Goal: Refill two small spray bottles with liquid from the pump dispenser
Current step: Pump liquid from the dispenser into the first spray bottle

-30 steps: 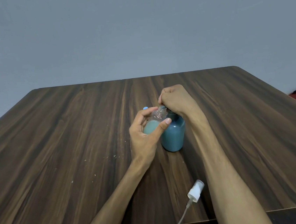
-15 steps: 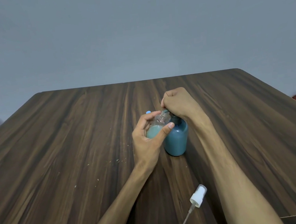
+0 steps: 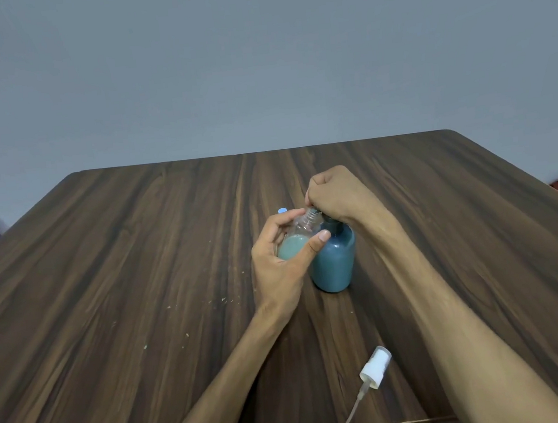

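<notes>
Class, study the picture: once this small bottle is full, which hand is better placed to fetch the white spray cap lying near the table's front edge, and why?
Probably the right hand: it grips only the dispenser's pump, and the spray cap lies beside its forearm. The left hand holds the open bottle.

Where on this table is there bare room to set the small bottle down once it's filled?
Bare wood lies left of the left hand out to the table edge, and across the far half. Right of the right forearm is bare too. It is crowded around the pump dispenser, held small bottle, right hand, and spray cap near the front edge.
</notes>
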